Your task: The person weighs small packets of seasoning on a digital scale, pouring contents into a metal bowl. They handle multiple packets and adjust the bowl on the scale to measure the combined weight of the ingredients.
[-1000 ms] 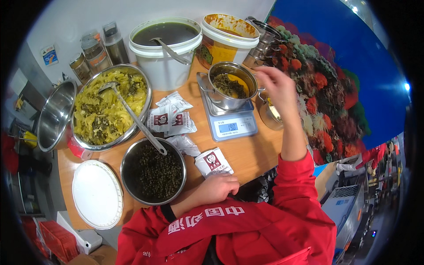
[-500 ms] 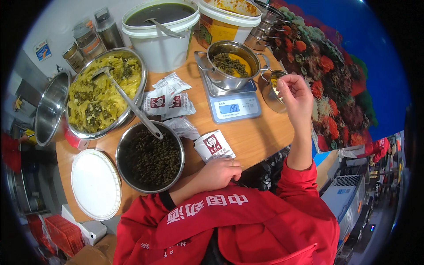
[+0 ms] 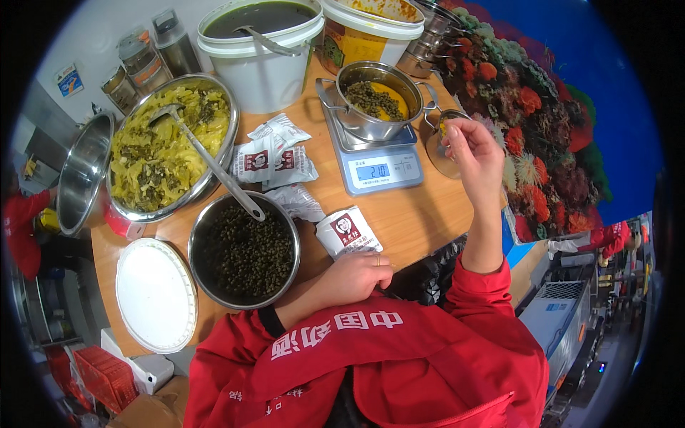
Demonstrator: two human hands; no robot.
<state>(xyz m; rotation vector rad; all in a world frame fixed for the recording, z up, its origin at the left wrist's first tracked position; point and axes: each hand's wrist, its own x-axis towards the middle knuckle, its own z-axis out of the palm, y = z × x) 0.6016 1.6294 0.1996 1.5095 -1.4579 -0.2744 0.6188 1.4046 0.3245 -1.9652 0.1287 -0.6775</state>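
Note:
My right hand [image 3: 477, 158] is raised beside the small metal pot [image 3: 442, 151] at the table's right edge. Its thumb and fingers are drawn together; anything between them is too small to make out. My left hand [image 3: 357, 275] rests loosely curled at the table's front edge, against a white packet [image 3: 347, 232]. A two-handled steel pot [image 3: 378, 130] stands on a pale blue digital scale [image 3: 383, 171]. Inside the pot are dark green, peppercorn-like grains and something yellow-orange. Left of my left hand, a steel bowl [image 3: 244, 250] holds more such grains.
Behind the bowl, a steel basin [image 3: 232, 146] of yellow-green pickled vegetables has a ladle [image 3: 207, 157] in it. Several packets [image 3: 282, 165] lie mid-table. A white bucket [image 3: 275, 82] and a yellow-labelled tub [image 3: 364, 46] stand behind. At left lies a white lid [image 3: 155, 296].
The scale's display reading has changed. My right hand has shifted very slightly beside the small pot, while my left hand stays in place.

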